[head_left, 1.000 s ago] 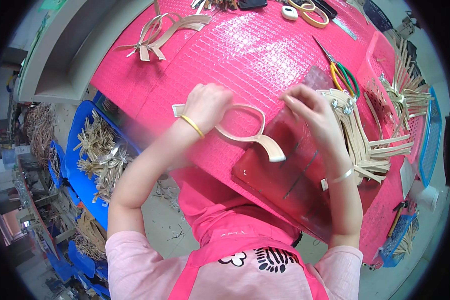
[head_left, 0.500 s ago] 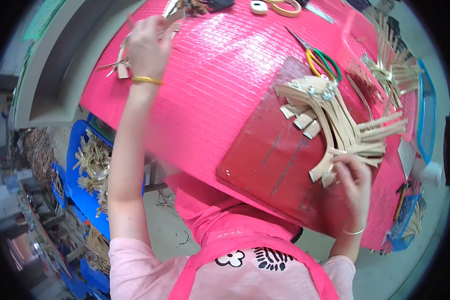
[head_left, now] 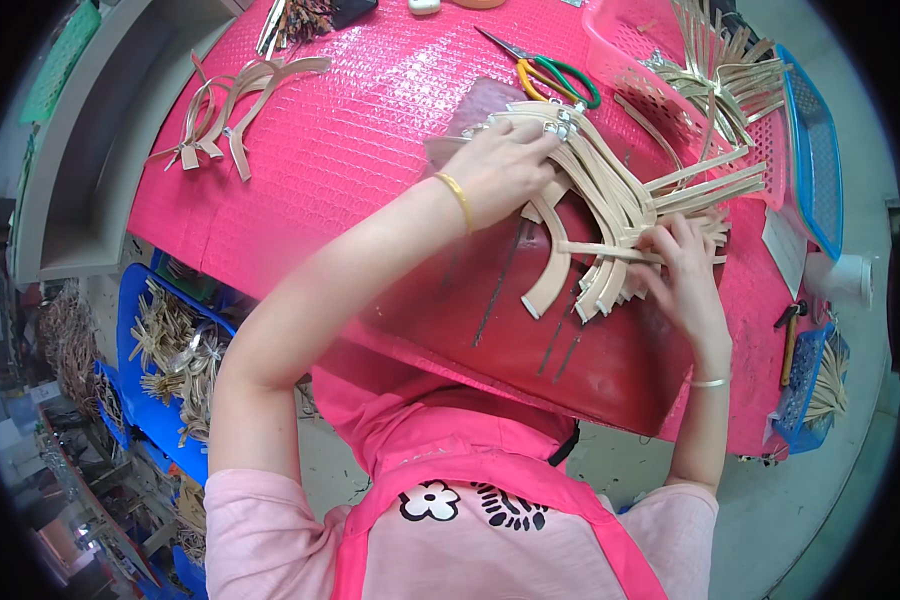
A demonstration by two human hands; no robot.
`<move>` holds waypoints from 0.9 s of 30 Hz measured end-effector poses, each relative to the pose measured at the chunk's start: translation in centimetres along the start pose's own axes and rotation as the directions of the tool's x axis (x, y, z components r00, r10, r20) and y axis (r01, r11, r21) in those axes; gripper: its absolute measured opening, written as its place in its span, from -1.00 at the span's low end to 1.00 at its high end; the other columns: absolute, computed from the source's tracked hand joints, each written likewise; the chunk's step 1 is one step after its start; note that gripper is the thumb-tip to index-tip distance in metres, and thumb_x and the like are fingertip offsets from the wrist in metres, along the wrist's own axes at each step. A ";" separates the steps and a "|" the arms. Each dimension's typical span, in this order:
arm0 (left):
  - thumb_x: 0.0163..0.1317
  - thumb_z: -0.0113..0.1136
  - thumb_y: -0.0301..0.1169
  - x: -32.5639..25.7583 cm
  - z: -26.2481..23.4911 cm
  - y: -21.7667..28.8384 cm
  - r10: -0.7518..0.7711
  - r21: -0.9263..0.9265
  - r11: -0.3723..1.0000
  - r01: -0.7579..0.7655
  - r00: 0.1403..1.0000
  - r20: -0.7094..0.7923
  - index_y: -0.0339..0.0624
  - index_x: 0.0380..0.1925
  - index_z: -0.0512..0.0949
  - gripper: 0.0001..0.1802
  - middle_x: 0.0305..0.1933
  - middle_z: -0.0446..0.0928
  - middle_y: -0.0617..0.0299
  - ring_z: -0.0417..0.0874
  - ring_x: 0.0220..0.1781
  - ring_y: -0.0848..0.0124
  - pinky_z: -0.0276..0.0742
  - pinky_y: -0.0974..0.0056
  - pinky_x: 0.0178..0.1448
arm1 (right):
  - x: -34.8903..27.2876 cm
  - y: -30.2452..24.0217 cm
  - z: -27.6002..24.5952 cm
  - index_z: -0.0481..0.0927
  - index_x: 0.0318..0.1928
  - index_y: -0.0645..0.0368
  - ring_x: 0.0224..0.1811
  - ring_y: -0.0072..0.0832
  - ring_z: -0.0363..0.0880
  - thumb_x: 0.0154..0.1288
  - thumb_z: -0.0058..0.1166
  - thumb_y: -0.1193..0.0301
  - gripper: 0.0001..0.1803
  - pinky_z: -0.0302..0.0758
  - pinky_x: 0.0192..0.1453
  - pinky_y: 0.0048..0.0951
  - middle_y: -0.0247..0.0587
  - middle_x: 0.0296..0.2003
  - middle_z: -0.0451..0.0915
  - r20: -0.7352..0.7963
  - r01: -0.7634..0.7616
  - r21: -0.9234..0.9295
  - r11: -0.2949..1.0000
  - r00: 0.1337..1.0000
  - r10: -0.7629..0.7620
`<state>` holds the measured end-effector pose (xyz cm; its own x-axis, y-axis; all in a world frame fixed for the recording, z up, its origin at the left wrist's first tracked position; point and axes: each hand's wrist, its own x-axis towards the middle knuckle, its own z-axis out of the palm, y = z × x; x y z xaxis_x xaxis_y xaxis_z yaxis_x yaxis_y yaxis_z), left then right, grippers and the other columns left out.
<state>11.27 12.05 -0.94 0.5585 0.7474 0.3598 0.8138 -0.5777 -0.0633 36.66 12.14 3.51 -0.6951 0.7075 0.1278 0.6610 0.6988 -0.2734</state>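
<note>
A fan-like stack of beige straps (head_left: pixel 610 190) with small metal buckles (head_left: pixel 563 125) at its far end lies on a dark red board (head_left: pixel 610 360). My left hand (head_left: pixel 505 170) is at that far end, its fingers closed on the straps beside the buckles. One curved strap (head_left: pixel 547 275) hangs out from the stack toward me, below my left hand. My right hand (head_left: pixel 682 265) is at the near right of the stack, thumb and fingers pinched on a narrow strap end that crosses the others. Its fingertips are partly hidden among the straps.
Scissors (head_left: pixel 540 72) with yellow and green handles lie beyond the board. Several loose beige straps (head_left: pixel 235 110) rest at the far left of the pink table (head_left: pixel 370 140). A pink basket (head_left: pixel 620 40) and a blue basket (head_left: pixel 815 150) stand at right, near a strap bundle (head_left: pixel 715 85).
My left hand has come from the loose straps at the far left to the stack on the board. My right hand still works at the near strap ends. The view has shifted.
</note>
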 end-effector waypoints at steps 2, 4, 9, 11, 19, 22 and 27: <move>-0.16 0.09 -0.41 -0.5 -1.4 -0.2 -0.009 -0.032 0.999 0.008 0.999 -0.032 -0.12 -0.59 0.46 -0.92 -0.28 0.37 0.23 0.38 -0.10 0.32 0.32 0.27 -0.06 | 0.0 0.9 0.6 0.40 -0.37 0.16 -0.14 -0.30 0.29 -0.15 0.16 0.43 -0.73 0.10 0.04 -0.33 -0.25 -0.40 0.33 0.008 -0.019 -0.056 0.998 1.000 0.019; -0.16 0.10 -0.45 -1.4 -4.0 -0.1 -0.025 -0.075 0.997 0.020 0.998 -0.062 -0.16 -0.59 0.45 -0.92 -0.32 0.40 0.20 0.42 -0.14 0.30 0.36 0.28 -0.11 | -1.2 0.7 -1.1 0.40 -0.37 0.21 -0.28 -0.39 0.39 -0.09 0.14 0.45 -0.76 0.23 -0.09 -0.39 -0.28 -0.48 0.38 0.068 -0.022 0.064 0.998 0.998 0.017; -0.02 0.14 -0.51 -7.1 -8.4 -2.9 -0.082 -0.746 0.552 0.372 0.915 0.396 -0.30 -0.45 0.48 -0.89 -0.57 0.49 0.24 0.52 -0.50 0.48 0.37 0.42 -0.46 | -7.9 -0.7 -3.1 0.51 -0.33 0.33 -0.64 -0.50 0.49 0.01 0.00 0.57 -0.84 0.43 -0.60 -0.56 -0.17 -0.58 0.51 0.240 -0.339 0.853 0.398 0.930 0.279; 0.04 0.14 -0.47 -8.4 -9.5 -3.4 -0.176 -0.578 0.191 0.793 0.607 0.775 -0.29 -0.39 0.49 -0.86 -0.54 0.49 0.30 0.48 -0.52 0.60 0.33 0.49 -0.50 | -10.3 -0.7 -1.7 0.53 -0.40 0.38 -0.67 -0.35 0.54 0.03 0.00 0.55 -0.87 0.47 -0.67 -0.50 -0.02 -0.63 0.51 0.196 -0.208 0.969 0.136 0.975 0.100; 0.02 0.15 -0.51 -12.7 -6.4 -4.6 -0.215 -0.614 0.200 0.763 0.646 0.733 -0.29 -0.33 0.45 -0.82 -0.56 0.48 0.32 0.47 -0.56 0.59 0.33 0.49 -0.52 | -7.5 -5.5 0.4 0.57 -0.57 0.39 -0.66 -0.27 0.55 -0.03 0.13 0.48 -0.83 0.45 -0.51 -0.38 0.10 -0.69 0.51 -0.058 0.017 0.912 -0.410 0.995 -0.087; -0.03 0.16 -0.54 -13.3 -6.1 -4.4 -0.140 -0.761 0.336 0.555 0.828 0.542 -0.28 -0.31 0.42 -0.76 -0.59 0.46 0.30 0.49 -0.55 0.56 0.37 0.43 -0.50 | -5.2 -6.0 0.9 0.62 -0.54 0.10 -0.16 -0.27 0.43 -0.05 0.16 0.29 -0.84 0.36 -0.23 -0.35 -0.32 -0.44 0.39 -0.269 0.277 0.926 0.256 0.961 -0.065; -0.11 0.14 -0.59 -9.6 -7.9 -0.4 -0.477 -0.481 0.462 0.745 0.666 0.573 -0.25 -0.35 0.43 -0.76 -0.65 0.45 0.16 0.54 -0.56 0.45 0.44 0.37 -0.44 | -1.1 -11.1 1.4 0.52 -0.30 0.30 -0.68 -0.74 0.33 0.23 -0.20 0.54 -0.82 0.20 -0.63 -0.78 -0.37 -0.65 0.43 0.300 -0.294 0.954 -0.058 0.945 0.129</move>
<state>4.28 2.51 2.96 0.0762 0.9615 -0.2640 0.7152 0.1318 0.6864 29.70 3.40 5.09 -0.6567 0.7272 -0.1999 -0.1034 -0.3494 -0.9313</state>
